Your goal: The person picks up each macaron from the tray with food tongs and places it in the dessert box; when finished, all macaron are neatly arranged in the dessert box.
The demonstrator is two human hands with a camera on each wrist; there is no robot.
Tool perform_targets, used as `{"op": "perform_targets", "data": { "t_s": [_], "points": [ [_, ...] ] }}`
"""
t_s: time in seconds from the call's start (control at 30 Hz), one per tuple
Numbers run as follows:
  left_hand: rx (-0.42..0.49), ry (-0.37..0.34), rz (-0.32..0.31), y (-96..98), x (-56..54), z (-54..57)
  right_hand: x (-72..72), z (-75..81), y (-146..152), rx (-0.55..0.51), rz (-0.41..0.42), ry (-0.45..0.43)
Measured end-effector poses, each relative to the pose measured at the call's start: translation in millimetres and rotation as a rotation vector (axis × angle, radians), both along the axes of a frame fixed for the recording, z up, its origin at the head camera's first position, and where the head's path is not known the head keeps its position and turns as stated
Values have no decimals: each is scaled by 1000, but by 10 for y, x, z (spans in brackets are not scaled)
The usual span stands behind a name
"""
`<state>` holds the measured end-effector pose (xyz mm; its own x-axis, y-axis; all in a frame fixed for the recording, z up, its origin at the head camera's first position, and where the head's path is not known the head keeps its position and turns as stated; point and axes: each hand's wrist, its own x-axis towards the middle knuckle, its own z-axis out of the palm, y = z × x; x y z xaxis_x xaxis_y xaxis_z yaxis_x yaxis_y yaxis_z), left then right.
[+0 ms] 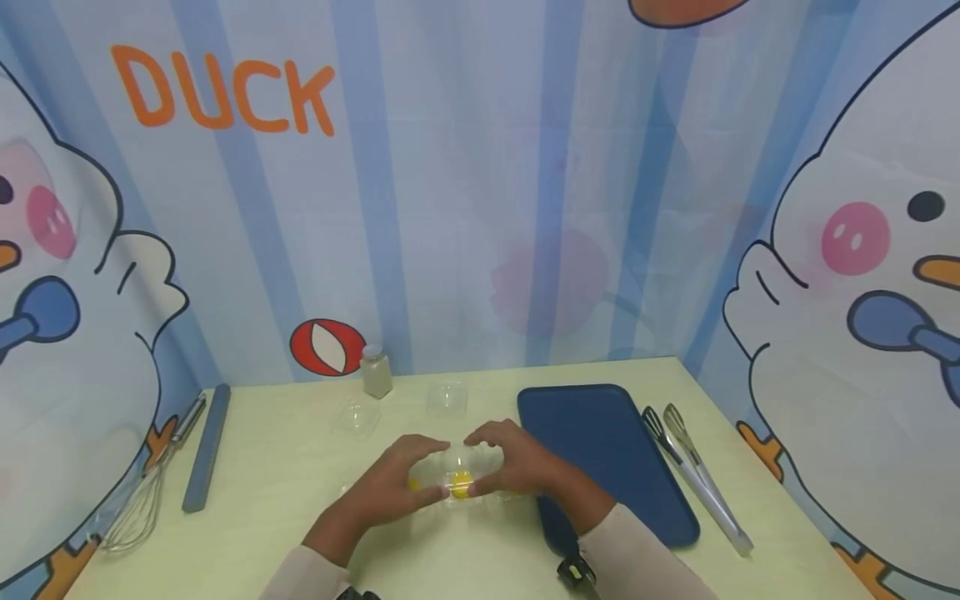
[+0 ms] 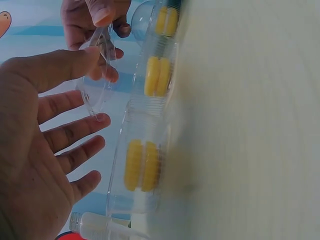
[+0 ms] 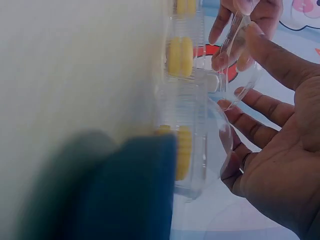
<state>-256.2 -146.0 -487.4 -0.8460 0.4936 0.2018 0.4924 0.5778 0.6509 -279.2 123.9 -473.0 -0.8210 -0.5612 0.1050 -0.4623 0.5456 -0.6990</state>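
A clear plastic lid is held between both hands, above a row of clear plastic boxes on the table. My left hand pinches one side of it by thumb and fingertips, the other fingers spread. The opposite side is pinched by my right hand. Yellow macarons stand on edge inside the boxes; the right wrist view shows the same yellow macarons through the plastic walls. Seen from the head, one yellow macaron shows between the hands, which hide most of the boxes.
Two other clear plastic pieces lie behind the hands, beside a small capped jar. A blue tray is close to the right forearm, with metal tongs beyond it. On the left lie a whisk and a grey-blue bar.
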Motion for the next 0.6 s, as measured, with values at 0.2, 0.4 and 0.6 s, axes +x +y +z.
{"op": "perform_targets", "data": {
  "t_s": [0.2, 0.4, 0.6],
  "points": [
    [-32, 2, 12, 31, 11, -39, 23, -51, 9, 23, 7, 29],
    [-53, 32, 7, 36, 10, -67, 57, -42, -2, 37, -3, 26],
    [-65, 80, -7, 36, 5, -104, 117, -33, -1, 59, -32, 23]
  ]
}}
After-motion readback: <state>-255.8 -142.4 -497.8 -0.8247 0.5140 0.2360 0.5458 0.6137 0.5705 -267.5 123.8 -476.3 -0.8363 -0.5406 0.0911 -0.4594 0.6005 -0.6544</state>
